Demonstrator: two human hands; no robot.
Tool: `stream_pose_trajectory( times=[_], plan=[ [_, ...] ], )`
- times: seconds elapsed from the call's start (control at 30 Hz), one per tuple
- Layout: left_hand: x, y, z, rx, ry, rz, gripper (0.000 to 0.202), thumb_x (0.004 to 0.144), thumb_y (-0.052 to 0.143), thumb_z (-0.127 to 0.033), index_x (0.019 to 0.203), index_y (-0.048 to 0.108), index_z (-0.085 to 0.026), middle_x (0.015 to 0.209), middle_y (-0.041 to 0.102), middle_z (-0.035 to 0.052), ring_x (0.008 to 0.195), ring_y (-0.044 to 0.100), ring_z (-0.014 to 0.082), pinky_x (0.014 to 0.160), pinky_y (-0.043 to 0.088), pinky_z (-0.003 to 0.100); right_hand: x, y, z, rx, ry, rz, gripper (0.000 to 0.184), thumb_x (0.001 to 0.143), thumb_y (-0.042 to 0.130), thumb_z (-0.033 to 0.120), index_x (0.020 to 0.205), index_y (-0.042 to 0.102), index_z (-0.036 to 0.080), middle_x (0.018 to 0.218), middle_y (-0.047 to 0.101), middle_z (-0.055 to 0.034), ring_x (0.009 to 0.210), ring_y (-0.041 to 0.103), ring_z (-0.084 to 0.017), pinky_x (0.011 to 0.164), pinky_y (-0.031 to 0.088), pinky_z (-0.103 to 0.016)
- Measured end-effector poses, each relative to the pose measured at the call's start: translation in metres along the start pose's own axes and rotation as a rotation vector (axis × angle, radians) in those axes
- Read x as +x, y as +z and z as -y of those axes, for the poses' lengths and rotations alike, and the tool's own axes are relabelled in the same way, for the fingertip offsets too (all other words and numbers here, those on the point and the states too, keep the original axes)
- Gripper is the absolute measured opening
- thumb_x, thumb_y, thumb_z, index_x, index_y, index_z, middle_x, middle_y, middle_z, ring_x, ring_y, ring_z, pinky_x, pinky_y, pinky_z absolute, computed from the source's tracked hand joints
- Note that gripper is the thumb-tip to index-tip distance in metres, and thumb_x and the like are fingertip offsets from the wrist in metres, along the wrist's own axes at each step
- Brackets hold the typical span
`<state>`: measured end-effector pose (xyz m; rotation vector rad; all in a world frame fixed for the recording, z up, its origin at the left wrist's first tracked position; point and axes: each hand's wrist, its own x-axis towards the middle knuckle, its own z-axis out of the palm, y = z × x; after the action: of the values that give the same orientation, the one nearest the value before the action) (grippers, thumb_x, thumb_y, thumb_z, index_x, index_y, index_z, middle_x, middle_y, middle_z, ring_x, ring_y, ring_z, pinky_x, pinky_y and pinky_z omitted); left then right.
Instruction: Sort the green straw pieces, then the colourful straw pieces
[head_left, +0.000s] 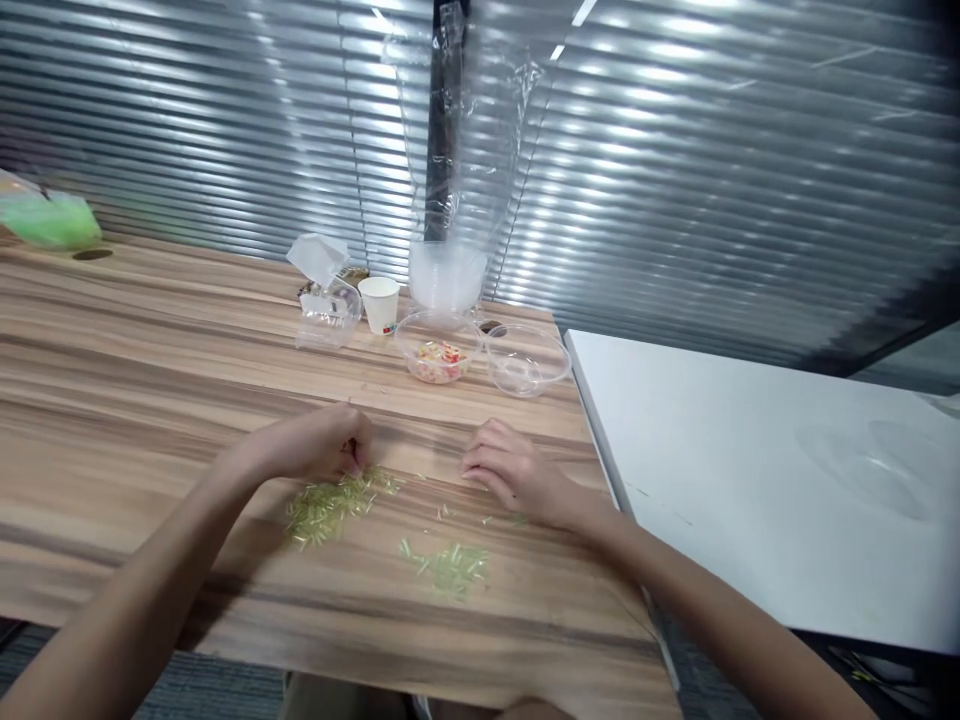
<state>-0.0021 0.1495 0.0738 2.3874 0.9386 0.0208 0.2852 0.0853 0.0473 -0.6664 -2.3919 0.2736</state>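
Note:
Two small heaps of pale green tube beads lie on the wooden table [135,380]: a larger heap [330,505] and a smaller heap [448,565] nearer the front edge. My left hand [319,445] rests at the top of the larger heap with its fingers curled in a pinch; what they hold is too small to see. My right hand [506,465] lies on the table to the right, fingers curled down and pressed together, beside a few stray green beads [499,520].
Further back stand a clear bowl of mixed coloured beads [439,355], an empty clear bowl [527,362], a white paper cup [379,303], an open clear plastic box [326,300] and a stack of clear bowls in a plastic bag [448,270]. A white table [750,470] adjoins on the right.

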Motion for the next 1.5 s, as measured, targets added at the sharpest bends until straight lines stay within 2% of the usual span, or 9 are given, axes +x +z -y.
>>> stream_pose_trajectory(
  times=[0.17,0.27,0.33,0.47,0.6,0.77,1.03,1.33,1.5],
  plan=[
    [0.000,-0.007,-0.004,0.020,-0.069,0.035,0.016,0.060,0.062,-0.007,0.065,0.072,-0.017,0.062,0.067,0.0001,0.056,0.058,0.0137,0.050,0.038,0.019,0.030,0.029,0.013,-0.092,-0.096,0.221,0.020,0.098,0.045,0.018,0.090,0.063,0.015,0.085,0.063,-0.0066,0.085,0.054,-0.018,0.081,0.047,-0.033],
    [0.001,-0.009,-0.009,0.015,-0.049,-0.005,0.018,0.061,0.060,-0.005,0.066,0.072,-0.017,0.061,0.069,0.0007,0.054,0.058,0.0139,0.048,0.037,0.019,0.042,0.046,0.011,-0.125,-0.072,0.271,0.018,0.097,0.049,0.018,0.091,0.065,0.014,0.089,0.064,-0.0070,0.085,0.055,-0.017,0.080,0.047,-0.030],
    [0.003,-0.008,-0.014,0.018,-0.004,-0.033,0.022,0.062,0.056,0.000,0.066,0.072,-0.016,0.063,0.070,0.0012,0.055,0.060,0.0136,0.050,0.038,0.018,0.045,0.049,0.009,-0.106,-0.031,0.260,0.015,0.095,0.052,0.018,0.092,0.067,0.014,0.091,0.065,-0.0064,0.085,0.057,-0.016,0.079,0.048,-0.028],
    [0.005,-0.001,-0.026,-0.041,0.163,-0.005,0.027,0.068,0.055,0.002,0.076,0.072,-0.016,0.073,0.073,0.0004,0.065,0.065,0.0128,0.059,0.043,0.017,0.031,0.039,0.008,-0.061,0.021,0.162,0.016,0.095,0.053,0.017,0.093,0.069,0.014,0.088,0.067,-0.0063,0.084,0.059,-0.016,0.081,0.049,-0.029],
    [0.010,0.009,-0.029,-0.039,0.243,-0.057,0.028,0.073,0.054,0.003,0.081,0.072,-0.018,0.077,0.073,0.0001,0.070,0.066,0.0124,0.065,0.045,0.018,0.004,0.022,0.014,-0.017,0.075,0.103,0.014,0.094,0.056,0.017,0.096,0.069,0.015,0.088,0.066,-0.0067,0.084,0.058,-0.017,0.075,0.050,-0.030],
    [0.016,0.018,-0.020,0.006,0.258,-0.068,0.032,0.068,0.053,0.007,0.075,0.072,-0.017,0.074,0.072,0.0003,0.068,0.066,0.0126,0.065,0.045,0.018,-0.018,0.012,0.033,-0.015,0.064,0.062,0.015,0.095,0.053,0.019,0.097,0.068,0.016,0.085,0.065,-0.0064,0.080,0.058,-0.016,0.073,0.050,-0.029],
    [0.017,0.020,-0.018,-0.026,0.278,-0.018,0.038,0.060,0.047,0.011,0.072,0.071,-0.016,0.071,0.071,-0.0006,0.064,0.065,0.0114,0.061,0.045,0.016,-0.030,-0.002,0.063,-0.087,0.021,0.048,0.013,0.095,0.052,0.013,0.095,0.065,0.014,0.078,0.062,-0.0061,0.075,0.055,-0.016,0.068,0.048,-0.030],
    [0.017,0.019,-0.015,-0.043,0.275,-0.002,0.030,0.068,0.049,0.006,0.072,0.070,-0.016,0.070,0.070,-0.0007,0.065,0.063,0.0120,0.062,0.044,0.018,-0.044,-0.006,0.071,-0.152,0.068,0.047,0.016,0.095,0.051,0.013,0.092,0.067,0.013,0.076,0.062,-0.0067,0.075,0.056,-0.017,0.067,0.049,-0.029],
    [0.016,0.019,-0.022,-0.065,0.285,0.033,0.032,0.066,0.047,0.007,0.074,0.069,-0.015,0.071,0.070,-0.0012,0.064,0.062,0.0106,0.061,0.044,0.016,-0.045,-0.004,0.072,-0.135,0.072,0.028,0.016,0.095,0.051,0.013,0.091,0.066,0.012,0.074,0.061,-0.0062,0.072,0.055,-0.016,0.067,0.048,-0.029]
  ],
)
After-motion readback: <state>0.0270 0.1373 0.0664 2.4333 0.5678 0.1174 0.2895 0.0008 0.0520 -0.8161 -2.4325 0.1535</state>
